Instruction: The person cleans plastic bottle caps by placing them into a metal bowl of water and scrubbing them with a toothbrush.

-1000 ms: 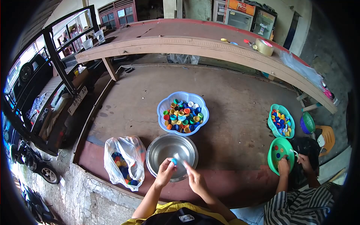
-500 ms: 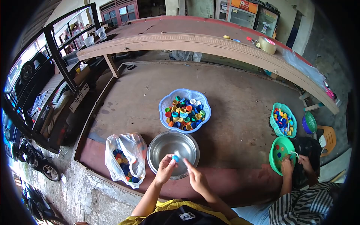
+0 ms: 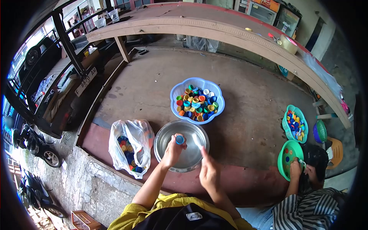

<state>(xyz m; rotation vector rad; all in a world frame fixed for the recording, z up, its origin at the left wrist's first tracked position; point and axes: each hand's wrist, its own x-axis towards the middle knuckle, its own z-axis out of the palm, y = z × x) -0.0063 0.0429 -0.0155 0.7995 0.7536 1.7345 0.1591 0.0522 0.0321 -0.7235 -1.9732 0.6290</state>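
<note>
One blue cap in left fingers | right fingers apparently grip blurred white tool | steel bowl beneath

The white tool in the right hand is blurred, so its exact shape cannot be told. Fingers of the left hand cover part of the blue cap, and that hand also hides some of the steel basin. Folds of the plastic bag veil many of its caps. The white item at the co-worker's hands is too small to make out. The bottom edge cuts off the brown crate; the top edge crops the fridge.
</note>
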